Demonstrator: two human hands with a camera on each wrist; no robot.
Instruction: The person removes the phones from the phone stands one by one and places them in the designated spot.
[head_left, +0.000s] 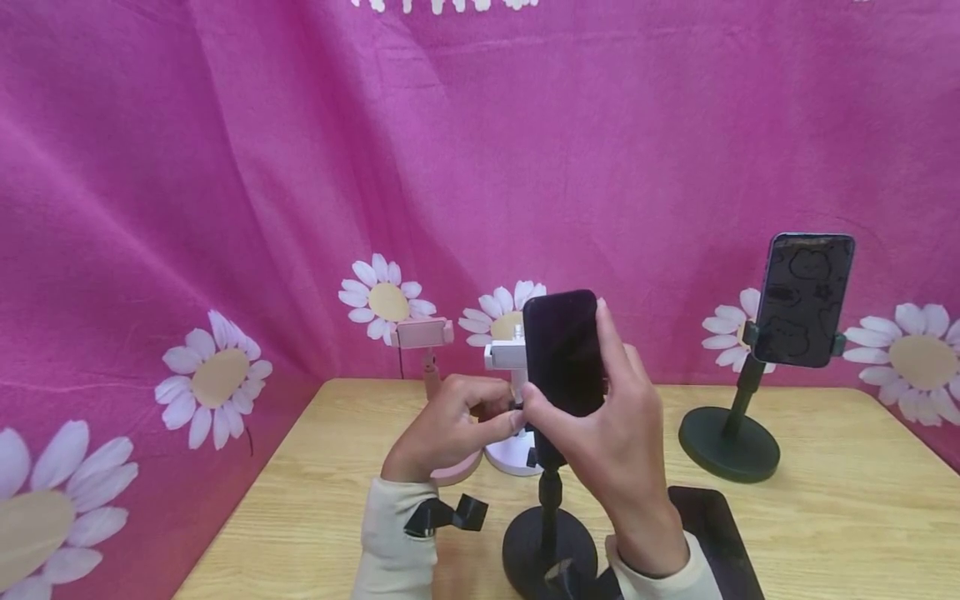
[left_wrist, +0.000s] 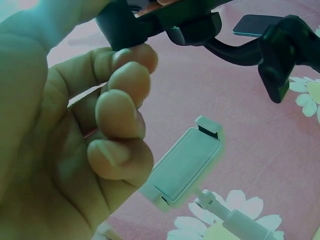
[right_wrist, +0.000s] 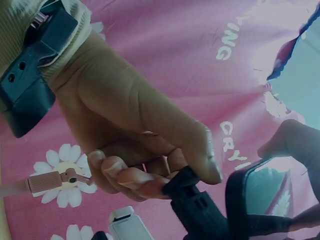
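A black smartphone (head_left: 562, 354) stands upright in front of me, gripped along its sides by my right hand (head_left: 622, 437), thumb on the screen's left edge and fingers on the far side. Below it is a black phone stand with a round base (head_left: 551, 546). My left hand (head_left: 450, 425) pinches one end of the stand's black clamp (right_wrist: 197, 207) between thumb and index finger, its other fingers curled. The left wrist view shows those curled fingers (left_wrist: 120, 112) under the clamp. How firmly the clamp holds the phone is hidden.
Behind the hands stand a pink phone holder (head_left: 422, 333) and a white one (head_left: 507, 356). At the right, a dark green stand (head_left: 729, 443) carries another phone (head_left: 806, 300). A flat black device (head_left: 716, 533) lies by my right wrist. Pink flowered cloth (head_left: 600, 167) hangs behind the wooden table (head_left: 825, 492).
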